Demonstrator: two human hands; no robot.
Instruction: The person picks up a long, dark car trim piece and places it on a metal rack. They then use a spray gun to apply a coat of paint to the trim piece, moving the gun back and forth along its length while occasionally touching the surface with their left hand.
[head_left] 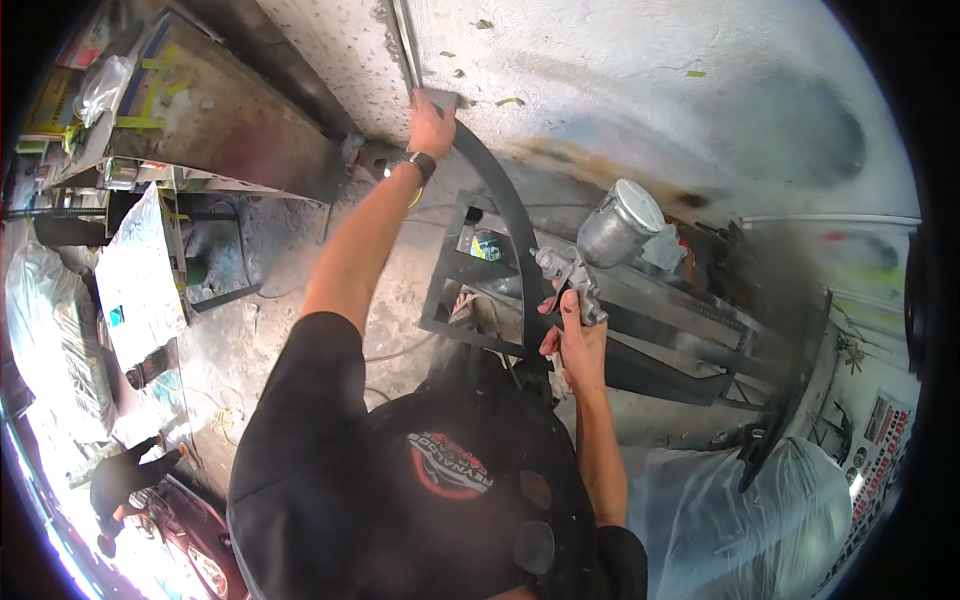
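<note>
My left hand is stretched far forward, closed around the far end of a long dark curved strip near the wall. The strip bends down toward me, past the front of the spray gun. A silver spray gun with a metal cup on top is gripped in my right hand, right of the strip. Its nozzle end sits close to the strip's edge, and I cannot tell whether they touch. The gun's trigger is mostly hidden by my fingers.
A dark metal frame stands under the strip, with more dark long pieces to the right. Ahead is a paint-marked wall. Clear plastic sheeting drapes something at lower right. At left are a workbench and another person by a red vehicle.
</note>
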